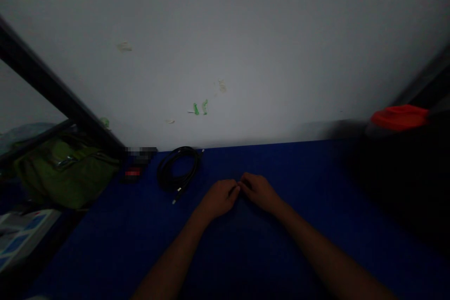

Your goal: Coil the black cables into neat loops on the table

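Observation:
My left hand (220, 198) and my right hand (258, 192) rest palm-down on a dark blue tabletop (281, 164), their fingertips meeting in the middle. Neither hand visibly holds anything, and the fingers curl loosely together. Nearest to my left hand, a coiled black cable (177, 168) lies on the table, with a metal-tipped plug (177, 194) pointing toward me. The cable does not touch either hand.
A white wall with green residue marks (200, 108) rises behind the table. To the left are a dark object with a red patch (132, 173), a green bag (63, 173) and a black frame bar (52, 84). A red cloth (400, 118) sits on a dark mass at right.

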A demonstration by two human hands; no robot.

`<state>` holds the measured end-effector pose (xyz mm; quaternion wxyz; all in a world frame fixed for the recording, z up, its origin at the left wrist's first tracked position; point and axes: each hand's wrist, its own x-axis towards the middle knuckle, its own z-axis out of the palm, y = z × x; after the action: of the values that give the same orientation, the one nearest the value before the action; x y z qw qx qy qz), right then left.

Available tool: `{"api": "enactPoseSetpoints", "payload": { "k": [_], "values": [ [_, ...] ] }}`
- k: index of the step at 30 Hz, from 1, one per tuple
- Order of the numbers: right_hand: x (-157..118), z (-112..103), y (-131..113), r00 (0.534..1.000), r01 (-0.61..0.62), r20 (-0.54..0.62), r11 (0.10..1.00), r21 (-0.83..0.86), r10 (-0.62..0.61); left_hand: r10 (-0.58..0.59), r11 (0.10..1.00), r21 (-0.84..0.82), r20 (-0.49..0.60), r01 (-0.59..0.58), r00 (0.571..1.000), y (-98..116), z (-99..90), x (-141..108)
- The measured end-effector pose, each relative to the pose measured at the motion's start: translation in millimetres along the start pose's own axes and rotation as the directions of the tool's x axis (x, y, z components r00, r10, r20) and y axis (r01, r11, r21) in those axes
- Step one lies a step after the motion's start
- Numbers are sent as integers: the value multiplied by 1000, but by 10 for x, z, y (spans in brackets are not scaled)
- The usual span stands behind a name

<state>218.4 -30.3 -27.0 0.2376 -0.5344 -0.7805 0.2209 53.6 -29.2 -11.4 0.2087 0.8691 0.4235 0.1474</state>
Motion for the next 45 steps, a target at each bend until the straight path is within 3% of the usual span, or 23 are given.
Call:
{"api": "enactPoseSetpoints", "payload": {
  "k": [45],
  "values": [
    [-12,-11,-16,1000,0,19,1000,-23,0,-23,1000,-15,13,23,1000,11,-3,6]
  ]
}}
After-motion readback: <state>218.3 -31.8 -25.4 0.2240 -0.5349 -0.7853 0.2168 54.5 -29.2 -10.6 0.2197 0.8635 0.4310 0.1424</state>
